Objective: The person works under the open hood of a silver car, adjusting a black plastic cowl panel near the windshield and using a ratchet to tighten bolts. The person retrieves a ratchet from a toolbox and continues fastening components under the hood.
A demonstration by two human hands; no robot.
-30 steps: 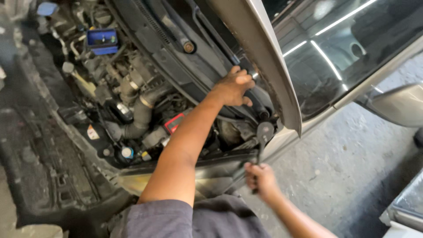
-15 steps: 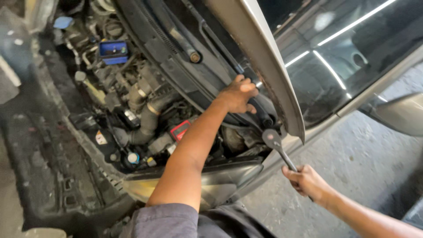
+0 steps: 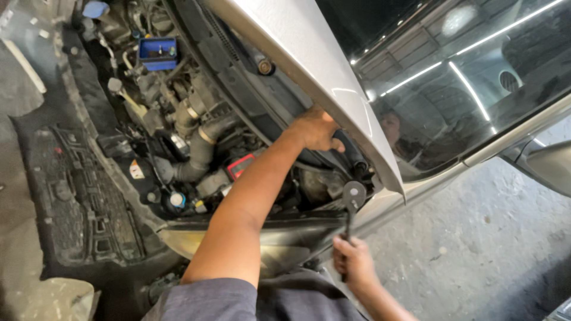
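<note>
A person leaned over the open engine bay (image 3: 196,137) of a silver car, both hands at work beside the raised hood (image 3: 309,71). The right hand (image 3: 355,261) was closed around the handle of a dark ratchet wrench (image 3: 351,208), whose round head stood upright just below the hood's lower edge. The left hand (image 3: 318,129), reaching up from the bay, was wrapped on a black tube-like part (image 3: 351,151) tucked under that same edge; what the part was could not be told. The two hands were apart, the wrench head between them. Little room showed between hood and bay there. Deeper in the bay, away from the hood, sat a blue box (image 3: 157,52), grey hoses (image 3: 199,151) and a small blue-capped reservoir (image 3: 177,199). Bare concrete floor (image 3: 476,255) lay beside the car.
</note>
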